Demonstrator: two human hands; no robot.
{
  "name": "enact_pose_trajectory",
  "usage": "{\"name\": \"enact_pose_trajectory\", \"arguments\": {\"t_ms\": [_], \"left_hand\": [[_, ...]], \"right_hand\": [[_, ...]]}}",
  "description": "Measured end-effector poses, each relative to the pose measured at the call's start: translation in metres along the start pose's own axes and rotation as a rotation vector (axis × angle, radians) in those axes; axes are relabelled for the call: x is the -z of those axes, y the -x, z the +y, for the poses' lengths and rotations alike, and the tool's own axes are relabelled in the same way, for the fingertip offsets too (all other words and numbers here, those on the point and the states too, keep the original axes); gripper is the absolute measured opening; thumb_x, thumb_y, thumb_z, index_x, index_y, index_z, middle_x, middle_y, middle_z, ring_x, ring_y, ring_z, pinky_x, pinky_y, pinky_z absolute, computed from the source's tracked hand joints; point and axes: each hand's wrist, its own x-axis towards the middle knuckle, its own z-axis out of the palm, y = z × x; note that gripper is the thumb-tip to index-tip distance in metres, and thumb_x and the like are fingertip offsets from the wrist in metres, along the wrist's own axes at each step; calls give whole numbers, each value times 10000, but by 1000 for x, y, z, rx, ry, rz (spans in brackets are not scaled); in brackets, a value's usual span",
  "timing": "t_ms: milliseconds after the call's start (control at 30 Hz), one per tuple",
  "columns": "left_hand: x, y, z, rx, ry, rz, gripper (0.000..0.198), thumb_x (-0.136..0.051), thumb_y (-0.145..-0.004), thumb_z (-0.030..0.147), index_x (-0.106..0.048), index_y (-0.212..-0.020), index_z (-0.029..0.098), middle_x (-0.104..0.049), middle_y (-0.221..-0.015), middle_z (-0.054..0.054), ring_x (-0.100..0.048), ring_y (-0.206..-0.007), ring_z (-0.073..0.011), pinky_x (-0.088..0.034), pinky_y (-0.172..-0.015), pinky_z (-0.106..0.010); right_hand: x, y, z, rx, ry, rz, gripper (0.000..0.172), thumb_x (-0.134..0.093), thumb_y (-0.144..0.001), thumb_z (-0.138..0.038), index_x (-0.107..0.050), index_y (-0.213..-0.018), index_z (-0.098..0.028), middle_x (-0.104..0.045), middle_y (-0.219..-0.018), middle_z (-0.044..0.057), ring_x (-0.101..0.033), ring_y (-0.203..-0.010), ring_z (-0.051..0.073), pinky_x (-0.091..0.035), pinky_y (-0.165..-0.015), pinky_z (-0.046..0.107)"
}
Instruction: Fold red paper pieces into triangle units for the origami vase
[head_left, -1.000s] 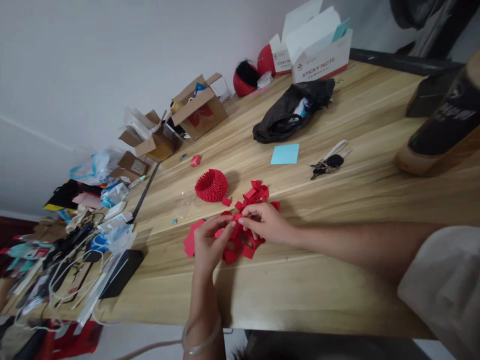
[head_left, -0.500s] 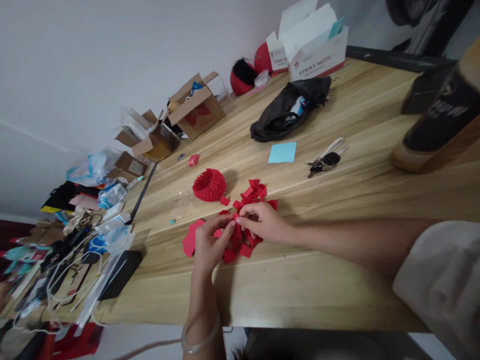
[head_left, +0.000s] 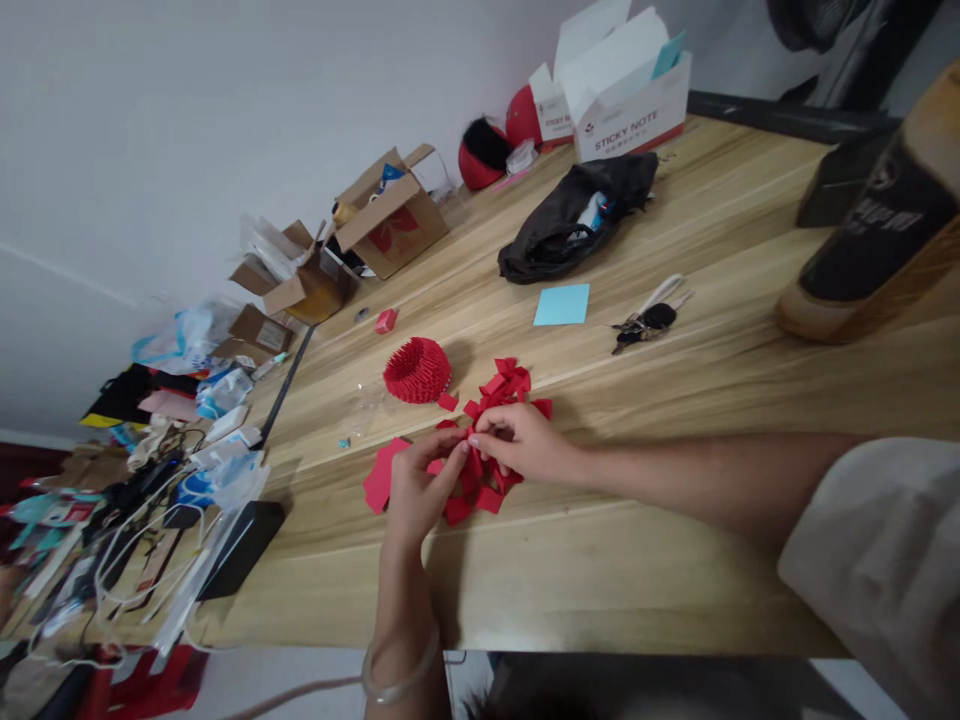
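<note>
We're working low over the wooden bench [head_left: 675, 560] here, both hands meeting above a scatter of small red folded paper pieces [head_left: 499, 385]. Our left hand [head_left: 415, 488] is coming up from the near edge, fingers curled in and pinching a small red paper piece [head_left: 466, 447], while our right hand [head_left: 523, 444] is reaching across from the right, its fingers closing on that same piece from the other side. So both are nearly shut, with just that scrap between them; how tightly each one is gripping, we cannot tell from this far off.

Just beyond the hands, the red ring-shaped paper model [head_left: 417, 369] is sitting on the bench, close to the loose pile. A flat red sheet [head_left: 379, 480] is lying just left of our left hand.

What are we risking? The piece is tiny and both sets of fingertips are crowding it, so too hard a squeeze is likely to crush the fold, and a loose one is likely to drop it back among lookalikes. Our right forearm is lying along the bench near the pile, and a careless sweep could be scattering the pieces or nudging the ring. The blue sticky note [head_left: 562, 304] and keys [head_left: 646, 322] are well apart, out of trouble.
</note>
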Motion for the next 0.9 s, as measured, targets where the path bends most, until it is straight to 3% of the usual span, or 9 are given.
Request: {"name": "enact_pose_trajectory", "arguments": {"t_ms": [667, 900], "left_hand": [[1, 0, -5, 4, 127, 107, 191, -749, -717, 278, -758, -877, 173, -743, -825, -70, -689, -740, -173, -566, -690, -256], [1, 0, -6, -70, 105, 147, 134, -748, -720, 251, -769, -835, 186, -743, -860, -72, -689, -801, -185, -566, -744, -284]], "right_hand": [[1, 0, 4, 27, -29, -1, 208, -527, -864, -145, -525, -656, -156, -504, -480, -56, -469, -407, 61, -364, -432, 176], [1, 0, 1, -14, -33, 3, 219, -531, -868, -138, -520, -649, -155, -497, -469, -60, -463, -390, 57, -347, -410, 167]]}}
